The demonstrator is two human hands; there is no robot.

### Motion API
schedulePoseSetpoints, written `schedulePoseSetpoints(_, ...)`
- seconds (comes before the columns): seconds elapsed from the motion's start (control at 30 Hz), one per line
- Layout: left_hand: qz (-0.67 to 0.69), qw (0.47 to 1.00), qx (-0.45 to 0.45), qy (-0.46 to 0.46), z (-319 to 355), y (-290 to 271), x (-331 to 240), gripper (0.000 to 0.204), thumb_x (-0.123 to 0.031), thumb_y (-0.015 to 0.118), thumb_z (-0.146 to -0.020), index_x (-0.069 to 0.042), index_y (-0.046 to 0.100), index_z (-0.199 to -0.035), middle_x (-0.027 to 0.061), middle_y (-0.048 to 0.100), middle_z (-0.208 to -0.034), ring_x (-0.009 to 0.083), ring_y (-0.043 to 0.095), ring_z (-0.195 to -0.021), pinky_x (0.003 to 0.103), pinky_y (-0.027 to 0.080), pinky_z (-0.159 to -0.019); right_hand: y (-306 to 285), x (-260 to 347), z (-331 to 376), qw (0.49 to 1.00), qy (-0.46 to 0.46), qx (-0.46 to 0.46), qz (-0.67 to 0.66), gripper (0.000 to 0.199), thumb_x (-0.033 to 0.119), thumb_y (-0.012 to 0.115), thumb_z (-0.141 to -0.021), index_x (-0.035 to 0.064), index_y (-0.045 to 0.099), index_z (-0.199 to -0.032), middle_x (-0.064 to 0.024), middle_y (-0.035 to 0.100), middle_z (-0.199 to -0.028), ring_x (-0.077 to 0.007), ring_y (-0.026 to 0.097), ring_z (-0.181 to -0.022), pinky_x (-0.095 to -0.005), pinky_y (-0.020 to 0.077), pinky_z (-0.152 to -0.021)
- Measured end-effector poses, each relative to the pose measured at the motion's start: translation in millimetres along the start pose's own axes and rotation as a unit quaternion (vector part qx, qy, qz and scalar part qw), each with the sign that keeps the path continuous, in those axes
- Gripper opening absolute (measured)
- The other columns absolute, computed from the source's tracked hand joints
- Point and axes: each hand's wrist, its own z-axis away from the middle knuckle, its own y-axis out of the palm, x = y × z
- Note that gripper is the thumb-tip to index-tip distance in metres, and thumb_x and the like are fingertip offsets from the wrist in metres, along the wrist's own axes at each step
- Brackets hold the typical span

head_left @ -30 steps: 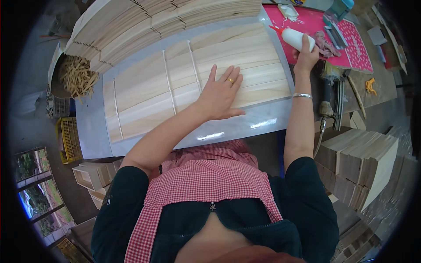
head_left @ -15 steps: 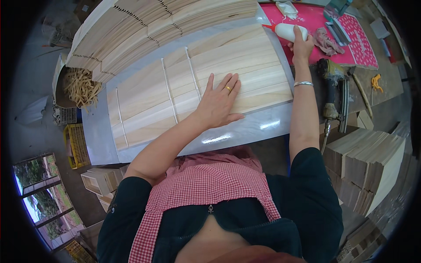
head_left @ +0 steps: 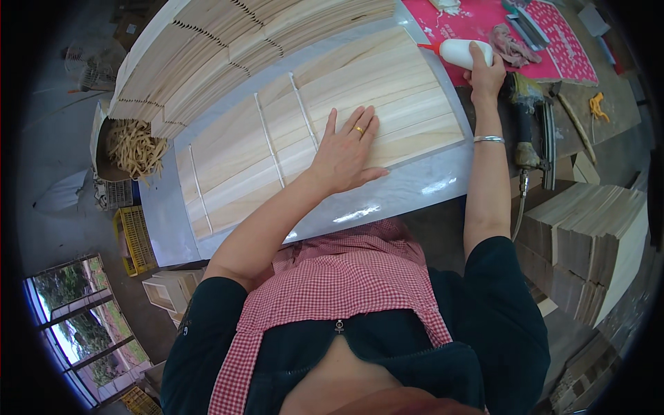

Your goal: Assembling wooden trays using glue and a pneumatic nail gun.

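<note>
Wooden boards (head_left: 401, 90) lie on a table (head_left: 415, 183), three white lines (head_left: 268, 135) across them. The person's left hand (head_left: 344, 155) rests on the boards, fingers spread wide; just right of the boards, the right hand (head_left: 487, 77) has its fingers curled round a white bottle (head_left: 453, 54). Stacked wood (head_left: 173, 69) stands behind the boards.
</note>
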Motion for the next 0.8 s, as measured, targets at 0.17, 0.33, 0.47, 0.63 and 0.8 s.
schedulePoseSetpoints(0.17, -0.001, 1.0, -0.012, 0.007, 0.3, 2.7, 0.3, 0.095, -0.062, 0.062, -0.087, 0.005, 0.037, -0.148, 0.0215, 0.037, -0.157, 0.0351, 0.028, -0.15, 0.062, 0.017, -0.12, -17.1, -2.5, 8.7, 1.0, -0.005, 0.001, 0.005, 0.05, 0.034, 0.076, -0.087, -0.0049, 0.059, -0.113, -0.0143, 0.064, -0.089, -0.0144, 0.054, -0.05, -0.0238, 0.0439, -0.04)
schedulePoseSetpoints(0.33, -0.009, 1.0, -0.005, 0.002, -0.3, 4.4, -0.1, 0.094, -0.062, 0.063, -0.087, 0.005, 0.038, -0.149, 0.0208, 0.036, -0.158, 0.0345, 0.028, -0.151, 0.062, 0.017, -0.12, -32.4, -2.5, 21.2, 1.0, -0.016, -0.004, 0.015, 0.051, 0.034, 0.077, -0.086, -0.0049, 0.059, -0.114, -0.015, 0.065, -0.09, -0.0146, 0.055, -0.052, -0.024, 0.045, -0.042)
schedulePoseSetpoints(0.47, -0.014, 1.0, -0.002, -0.001, -0.4, 4.7, -0.3, 0.094, -0.062, 0.063, -0.087, 0.004, 0.038, -0.149, 0.0204, 0.036, -0.158, 0.0342, 0.028, -0.151, 0.061, 0.017, -0.121, -43.4, 2.1, 32.0, 0.999, -0.026, -0.011, 0.032, 0.049, 0.032, 0.077, -0.087, -0.0037, 0.059, -0.114, -0.0135, 0.065, -0.087, -0.0123, 0.052, -0.051, -0.0222, 0.0421, -0.042)
schedulePoseSetpoints(0.63, -0.02, 1.0, -0.014, 0.001, -0.1, 4.4, -0.9, 0.093, -0.062, 0.063, -0.087, 0.004, 0.039, -0.149, 0.02, 0.037, -0.158, 0.0339, 0.029, -0.151, 0.061, 0.018, -0.121, -57.4, 8.6, 46.4, 0.998, -0.024, -0.017, 0.059, 0.049, 0.033, 0.077, -0.087, -0.0039, 0.059, -0.115, -0.0133, 0.065, -0.087, -0.0122, 0.052, -0.051, -0.0222, 0.0418, -0.042)
schedulePoseSetpoints(0.8, -0.026, 1.0, -0.017, 0.003, -0.6, 3.2, -1.5, 0.094, -0.063, 0.063, -0.087, 0.004, 0.039, -0.149, 0.0197, 0.038, -0.158, 0.0337, 0.03, -0.15, 0.06, 0.018, -0.121, -72.4, 12.2, 58.9, 0.997, -0.016, -0.025, 0.065, 0.05, 0.034, 0.077, -0.087, -0.0047, 0.059, -0.115, -0.0141, 0.065, -0.088, -0.0133, 0.053, -0.052, -0.0233, 0.043, -0.042)
